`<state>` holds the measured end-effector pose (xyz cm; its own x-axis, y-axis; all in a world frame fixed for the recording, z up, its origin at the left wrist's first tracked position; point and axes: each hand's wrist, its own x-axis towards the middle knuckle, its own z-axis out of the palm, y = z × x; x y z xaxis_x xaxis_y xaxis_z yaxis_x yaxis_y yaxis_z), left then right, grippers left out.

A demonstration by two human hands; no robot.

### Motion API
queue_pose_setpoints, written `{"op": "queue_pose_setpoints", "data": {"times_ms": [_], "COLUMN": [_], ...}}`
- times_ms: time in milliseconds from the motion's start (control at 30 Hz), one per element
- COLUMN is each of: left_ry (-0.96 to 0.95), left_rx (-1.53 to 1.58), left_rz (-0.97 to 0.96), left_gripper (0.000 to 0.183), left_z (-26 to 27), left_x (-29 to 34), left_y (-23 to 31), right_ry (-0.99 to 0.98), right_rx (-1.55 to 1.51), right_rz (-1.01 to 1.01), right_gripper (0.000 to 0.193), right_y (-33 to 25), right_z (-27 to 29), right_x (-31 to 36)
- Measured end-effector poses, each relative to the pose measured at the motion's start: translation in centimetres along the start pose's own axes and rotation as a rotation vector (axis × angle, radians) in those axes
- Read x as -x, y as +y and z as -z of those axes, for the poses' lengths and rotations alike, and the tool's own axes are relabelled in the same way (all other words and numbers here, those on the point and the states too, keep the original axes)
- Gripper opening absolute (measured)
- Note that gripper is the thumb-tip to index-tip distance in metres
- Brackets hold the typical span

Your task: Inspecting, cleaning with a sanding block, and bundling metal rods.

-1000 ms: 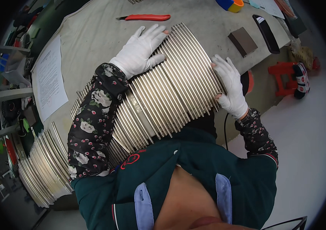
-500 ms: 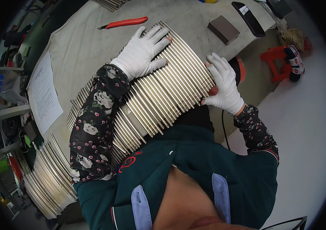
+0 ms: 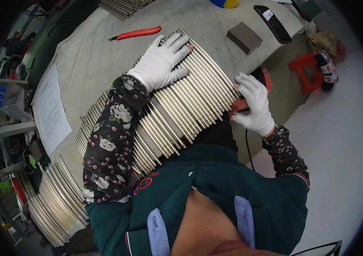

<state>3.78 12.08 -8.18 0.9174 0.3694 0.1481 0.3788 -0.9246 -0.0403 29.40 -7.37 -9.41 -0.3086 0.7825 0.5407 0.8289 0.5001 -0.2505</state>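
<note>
A long row of thin, shiny metal rods (image 3: 181,102) lies side by side across the table in front of me. My left hand (image 3: 160,62), in a white glove with some bare fingertips, rests flat on top of the rods near the row's right part, its fingers spread. At the right end of the row is my right hand (image 3: 256,104), gloved the same way. Its fingers are bent slightly and stand apart from the thumb, with the tips close to the outermost rod. Whether they touch it I cannot tell. My left sleeve covers part of the row.
Beyond the rods lie a red-handled cutter (image 3: 136,33), a dark brown block (image 3: 244,37) and a black phone (image 3: 272,24). A printed sheet (image 3: 52,111) lies at the left. Another rod bundle (image 3: 55,205) stands lower left. A red stool (image 3: 305,70) is off the table's right side.
My left hand has slid slightly right over the rods. My right hand has drawn a little outward and nearer, widening the gap between thumb and fingers. The whole view has shifted slightly.
</note>
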Motion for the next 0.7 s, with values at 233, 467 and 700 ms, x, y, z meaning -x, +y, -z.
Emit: {"op": "queue_pose_setpoints", "data": {"times_ms": [233, 467, 700], "left_ry": [-0.031, 0.076, -0.058], "left_rx": [0.069, 0.052, 0.061], "left_rz": [-0.004, 0.005, -0.02], "left_gripper": [0.065, 0.068, 0.063], "left_z": [0.5, 1.6, 1.1], "left_x": [0.1, 1.0, 1.3], "left_y": [0.2, -0.4, 0.6], "right_ry": [-0.011, -0.01, 0.16], "right_rx": [-0.054, -0.008, 0.273], "right_rz": [0.082, 0.16, -0.055], "right_gripper": [0.06, 0.047, 0.05], "right_y": [0.4, -1.0, 3.1], "right_z": [0.9, 1.5, -0.1], "right_x": [-0.8, -3.4, -8.3]}}
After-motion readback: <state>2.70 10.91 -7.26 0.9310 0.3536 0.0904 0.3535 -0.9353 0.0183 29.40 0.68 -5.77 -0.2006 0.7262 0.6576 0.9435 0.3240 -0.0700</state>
